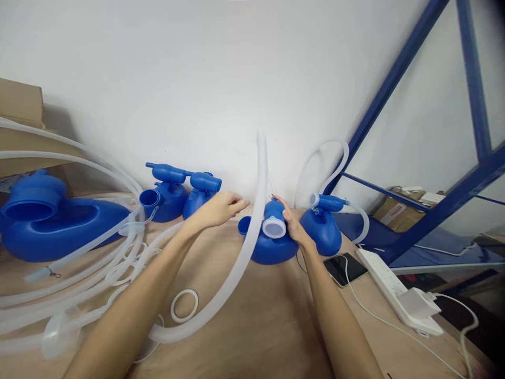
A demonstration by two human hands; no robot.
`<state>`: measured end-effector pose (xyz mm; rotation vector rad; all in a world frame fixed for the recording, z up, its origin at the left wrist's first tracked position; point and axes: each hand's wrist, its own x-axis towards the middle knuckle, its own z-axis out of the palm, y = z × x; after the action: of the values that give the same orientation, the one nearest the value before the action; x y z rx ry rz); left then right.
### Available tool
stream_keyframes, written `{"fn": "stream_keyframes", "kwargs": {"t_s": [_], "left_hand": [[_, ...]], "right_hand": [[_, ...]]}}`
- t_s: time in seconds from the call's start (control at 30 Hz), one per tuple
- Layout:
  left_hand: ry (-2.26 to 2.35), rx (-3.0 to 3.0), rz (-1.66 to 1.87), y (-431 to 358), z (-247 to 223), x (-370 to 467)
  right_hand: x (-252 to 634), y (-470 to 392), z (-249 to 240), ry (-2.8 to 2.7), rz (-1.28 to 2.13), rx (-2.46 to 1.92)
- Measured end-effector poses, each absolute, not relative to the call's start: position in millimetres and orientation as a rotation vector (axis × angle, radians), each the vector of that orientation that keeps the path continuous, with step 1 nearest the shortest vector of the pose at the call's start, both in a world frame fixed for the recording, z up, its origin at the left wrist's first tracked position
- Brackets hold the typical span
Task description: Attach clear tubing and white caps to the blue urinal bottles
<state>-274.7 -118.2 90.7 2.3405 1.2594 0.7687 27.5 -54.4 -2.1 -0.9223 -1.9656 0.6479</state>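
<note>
My right hand is wrapped around the right side of the upper neck of a blue plastic urinal bottle. A white ring cap sits on the bottle's mouth, facing me. Left of it, my left hand is closed with its fingertips together; whether something small is between them is too hard to see. A translucent ribbed hose curves up from the table past my left fingertips, in front of the bottle. A loose white ring lies on the table by my left forearm.
More blue bottles stand by the wall: two at left, one with a tube at right, a large one far left. Coiled tubes cover the left side. A phone and power strip lie at right, beside a blue frame.
</note>
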Motion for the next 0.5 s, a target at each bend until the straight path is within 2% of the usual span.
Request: {"fn": "stream_keyframes", "kwargs": {"t_s": [0.1, 0.23, 0.4, 0.5], "left_hand": [[1.392, 2.407, 0.513, -139, 112, -308], [1.725, 2.231, 0.062, -144, 110, -350], [1.803, 2.307, 0.387, -128, 96, -366], [1.746, 2.384, 0.6, -122, 93, -354]], "right_hand": [[24, -57, 2, -1.953, 0.678, -0.952], [19, -62, 10, -1.948, 0.774, -1.007], [6, -66, 16, -1.976, 0.906, -1.058], [-6, -68, 18, -1.979, 0.869, -1.046]]}}
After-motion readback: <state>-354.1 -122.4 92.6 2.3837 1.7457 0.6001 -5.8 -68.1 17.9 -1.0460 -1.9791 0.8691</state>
